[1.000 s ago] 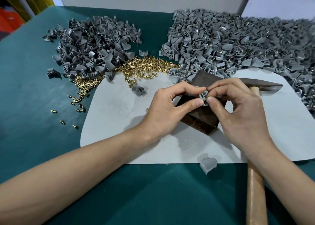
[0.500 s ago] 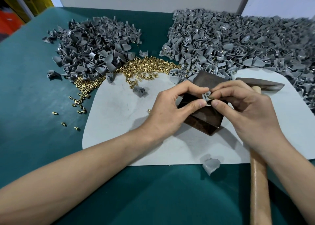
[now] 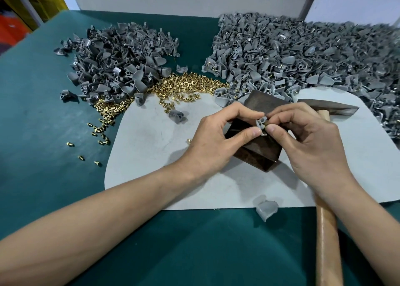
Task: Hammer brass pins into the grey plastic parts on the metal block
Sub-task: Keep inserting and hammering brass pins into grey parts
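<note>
A dark rusty metal block lies on a pale grey mat in the middle of the green table. Above the block my left hand pinches a small grey plastic part between thumb and forefinger. My right hand pinches a brass pin against that part; only the pin's tip shows. A hammer lies to the right, its dark head beyond my right hand and its wooden handle running toward me under my right wrist.
A heap of grey plastic parts sits at the back left, and a larger heap at the back right. Brass pins are spread between them, with strays on the green cloth. Single grey parts lie at the mat's front edge and near the pins.
Both hands have stayed over the block, with small finger shifts around the grey part. The view has drifted slightly.
</note>
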Demonstrator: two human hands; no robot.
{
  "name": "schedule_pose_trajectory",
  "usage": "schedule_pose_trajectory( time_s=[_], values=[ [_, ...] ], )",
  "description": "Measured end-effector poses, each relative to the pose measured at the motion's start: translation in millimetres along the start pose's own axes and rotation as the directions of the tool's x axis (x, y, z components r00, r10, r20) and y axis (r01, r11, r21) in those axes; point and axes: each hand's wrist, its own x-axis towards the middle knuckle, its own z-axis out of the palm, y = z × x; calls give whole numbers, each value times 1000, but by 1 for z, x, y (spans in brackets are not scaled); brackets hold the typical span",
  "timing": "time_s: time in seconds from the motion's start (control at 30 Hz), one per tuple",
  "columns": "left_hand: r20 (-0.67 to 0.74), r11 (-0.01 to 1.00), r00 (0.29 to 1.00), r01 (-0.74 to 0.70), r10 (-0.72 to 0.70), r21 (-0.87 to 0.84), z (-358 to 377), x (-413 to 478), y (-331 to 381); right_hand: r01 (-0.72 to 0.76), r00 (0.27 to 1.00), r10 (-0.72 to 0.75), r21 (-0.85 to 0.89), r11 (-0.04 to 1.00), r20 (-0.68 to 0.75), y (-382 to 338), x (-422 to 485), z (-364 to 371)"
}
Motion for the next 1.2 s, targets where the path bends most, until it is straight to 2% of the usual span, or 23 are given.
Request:
schedule_pose_trajectory(
  time_s=[0.23, 0.47, 0.73, 0.97, 1.2],
  values=[
    [14, 999, 999, -33, 32, 22, 0, 0, 1, 14, 1000, -14, -27, 1000, 18, 0, 0, -1],
    [11, 999, 1000, -30, 29, 28, 0, -1, 2, -43, 999, 43, 4, 999, 12, 0, 1, 0],
    [-7, 1000, 1000, -27, 27, 7, 1, -1, 2, 31, 998, -38, -143, 989, -46, -6, -4, 3],
    [13, 1000, 1000, -12, 11, 8, 0, -1, 2, -6, 1000, 8, -92, 996, 25, -7, 0, -2],
    [15, 1000, 1000, 1, -1, 0, 0, -1, 2, -10, 1000, 10, -59, 998, 6, -5, -1, -1]
  ],
)
